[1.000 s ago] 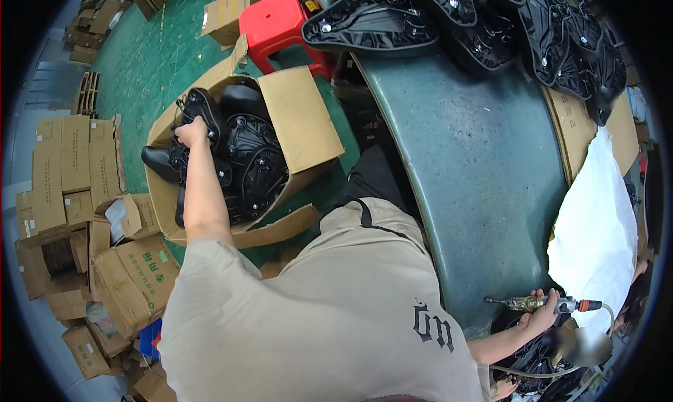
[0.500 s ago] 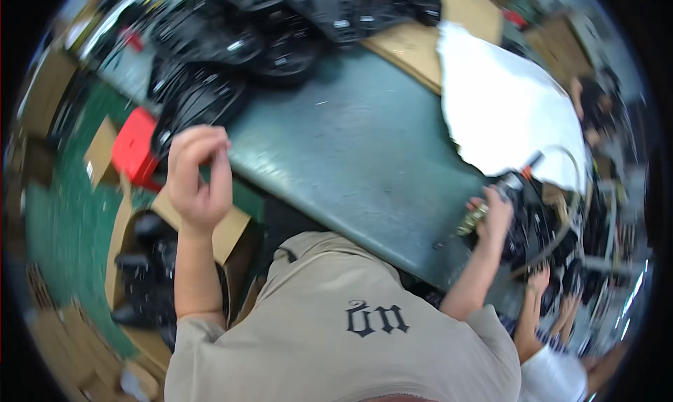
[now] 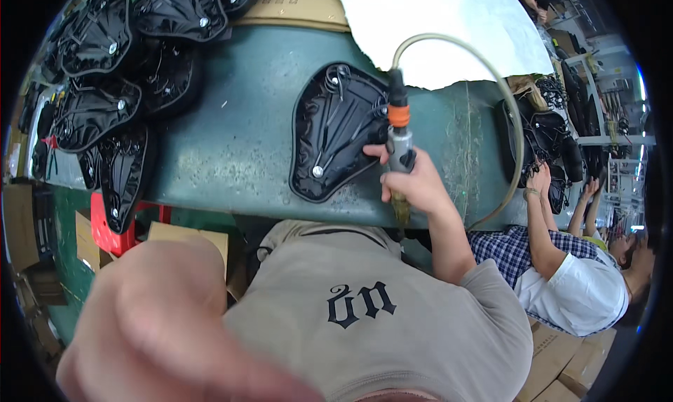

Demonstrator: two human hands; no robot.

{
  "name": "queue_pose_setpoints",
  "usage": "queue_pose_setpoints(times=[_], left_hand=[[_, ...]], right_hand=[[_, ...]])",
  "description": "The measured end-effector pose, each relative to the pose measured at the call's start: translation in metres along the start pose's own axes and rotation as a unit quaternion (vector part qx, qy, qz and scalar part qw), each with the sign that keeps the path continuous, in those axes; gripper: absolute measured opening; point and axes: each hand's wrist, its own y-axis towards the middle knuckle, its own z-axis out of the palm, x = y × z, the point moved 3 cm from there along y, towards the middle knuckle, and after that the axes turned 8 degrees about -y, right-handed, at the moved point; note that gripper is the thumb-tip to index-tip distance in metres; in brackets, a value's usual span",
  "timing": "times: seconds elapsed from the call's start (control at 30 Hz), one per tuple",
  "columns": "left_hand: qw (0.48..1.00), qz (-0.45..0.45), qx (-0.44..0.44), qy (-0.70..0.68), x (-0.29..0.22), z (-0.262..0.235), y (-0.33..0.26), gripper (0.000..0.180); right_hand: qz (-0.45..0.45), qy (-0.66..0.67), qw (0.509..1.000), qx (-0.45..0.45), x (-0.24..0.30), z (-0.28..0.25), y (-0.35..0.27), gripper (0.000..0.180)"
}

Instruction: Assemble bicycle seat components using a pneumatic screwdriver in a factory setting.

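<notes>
My right hand [image 3: 415, 185] is wrapped around a pneumatic screwdriver [image 3: 401, 150] with an orange band, its hose end up and its other end toward the bench's near edge. A black bicycle saddle [image 3: 340, 132] lies underside up on the green bench, just left of the screwdriver. Metal fasteners show on its underside, and the tool overlaps its right edge in view. Raised close to the camera at the lower left, my left hand [image 3: 168, 318] is large and smeared by motion. Its fingers cannot be made out clearly, and no held thing shows.
More black saddles [image 3: 98, 34] are piled at the bench's left end, one overhanging the near edge above a red stool [image 3: 112, 223]. A white sheet [image 3: 442, 23] and cardboard [image 3: 294, 6] lie at the back. The air hose [image 3: 515, 121] loops rightward; a co-worker [image 3: 561, 276] works at right.
The view has turned and moved along the bench. A saddle now lies in front of me. My left hand has come up close to the camera; the right still holds the screwdriver, now beside the saddle.
</notes>
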Motion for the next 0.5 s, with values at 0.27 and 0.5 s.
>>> queue_pose_setpoints(times=[0.27,0.5], left_hand=[[0.987,0.064,0.124,0.077,0.010,0.025,0.050,0.013],[0.976,0.132,0.141,0.096,0.027,0.011,0.080,0.014]], right_hand=[[0.046,0.023,0.997,0.062,-0.002,0.029,0.015,0.029],[0.075,0.031,0.994,0.067,0.002,0.029,0.018,0.029]])
